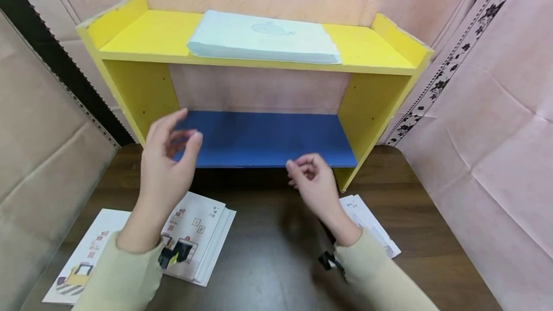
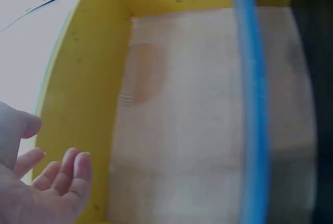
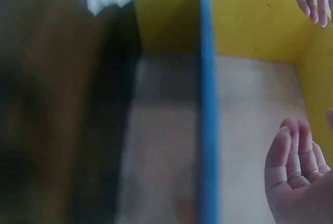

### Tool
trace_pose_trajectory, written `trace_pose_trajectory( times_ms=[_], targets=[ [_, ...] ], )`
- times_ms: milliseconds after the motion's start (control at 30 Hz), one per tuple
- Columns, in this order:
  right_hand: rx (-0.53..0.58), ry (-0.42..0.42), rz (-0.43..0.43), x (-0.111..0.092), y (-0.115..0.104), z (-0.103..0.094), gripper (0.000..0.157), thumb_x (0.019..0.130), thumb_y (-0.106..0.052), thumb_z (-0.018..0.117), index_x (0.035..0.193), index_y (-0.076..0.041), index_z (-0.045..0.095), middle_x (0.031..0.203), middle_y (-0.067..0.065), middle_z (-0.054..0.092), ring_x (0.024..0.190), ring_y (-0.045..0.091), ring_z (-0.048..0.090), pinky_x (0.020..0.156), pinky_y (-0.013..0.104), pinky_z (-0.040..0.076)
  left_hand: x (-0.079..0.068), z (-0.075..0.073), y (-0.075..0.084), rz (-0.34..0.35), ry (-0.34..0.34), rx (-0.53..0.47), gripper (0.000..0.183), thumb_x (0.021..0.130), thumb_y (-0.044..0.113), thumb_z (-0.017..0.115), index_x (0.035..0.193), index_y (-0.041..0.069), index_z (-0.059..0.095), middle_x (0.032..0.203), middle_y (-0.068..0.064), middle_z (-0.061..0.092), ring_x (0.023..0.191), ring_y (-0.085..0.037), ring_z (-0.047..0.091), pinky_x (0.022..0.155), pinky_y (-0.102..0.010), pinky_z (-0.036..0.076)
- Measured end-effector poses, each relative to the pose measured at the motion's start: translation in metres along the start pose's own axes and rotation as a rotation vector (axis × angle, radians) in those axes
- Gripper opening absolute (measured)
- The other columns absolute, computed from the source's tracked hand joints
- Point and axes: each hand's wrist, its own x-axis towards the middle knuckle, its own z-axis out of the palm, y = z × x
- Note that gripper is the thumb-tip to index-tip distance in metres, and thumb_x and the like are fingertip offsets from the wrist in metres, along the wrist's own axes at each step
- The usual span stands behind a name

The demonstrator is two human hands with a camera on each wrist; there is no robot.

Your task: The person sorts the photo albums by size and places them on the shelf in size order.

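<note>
My left hand (image 1: 166, 162) hovers before the left part of a yellow shelf unit (image 1: 371, 100) with a blue lower shelf (image 1: 268, 138). Its fingers are loosely bent and nothing is in them; the left wrist view shows the palm (image 2: 41, 198) with thumb and fingers apart. Near the blue shelf's right front edge, my right hand (image 1: 315, 184) hangs in the air. The right wrist view shows its relaxed fingers (image 3: 299, 156), with nothing held. A folded light-blue bundle (image 1: 263, 37) with a whale drawing lies on the yellow top shelf.
White printed booklets (image 1: 200, 239) lie stacked on the dark wooden table (image 1: 259, 253) below my left forearm. Another booklet (image 1: 86, 263) with a yellow vehicle picture is at far left. White papers (image 1: 371, 224) lie beside my right wrist. Pale cloth (image 1: 488, 133) hangs around the sides.
</note>
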Motion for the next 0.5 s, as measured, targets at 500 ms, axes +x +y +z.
trace_pose_trajectory(
  times_ms=[500],
  targets=[
    [0.11, -0.252, 0.324, -0.058, 0.075, 0.048, 0.048, 0.091, -0.027, 0.069, 0.128, -0.006, 0.047, 0.115, 0.01, 0.061, 0.098, 0.023, 0.062, 0.081, 0.035, 0.053, -0.09, -0.029, -0.078, -0.372, -0.329, 0.4, 0.086, 0.083, 0.052, 0.071, 0.15, 0.016, 0.033, 0.14, -0.018, 0.037, 0.11, -0.032, 0.056, 0.086, -0.05, 0.05]
  ],
)
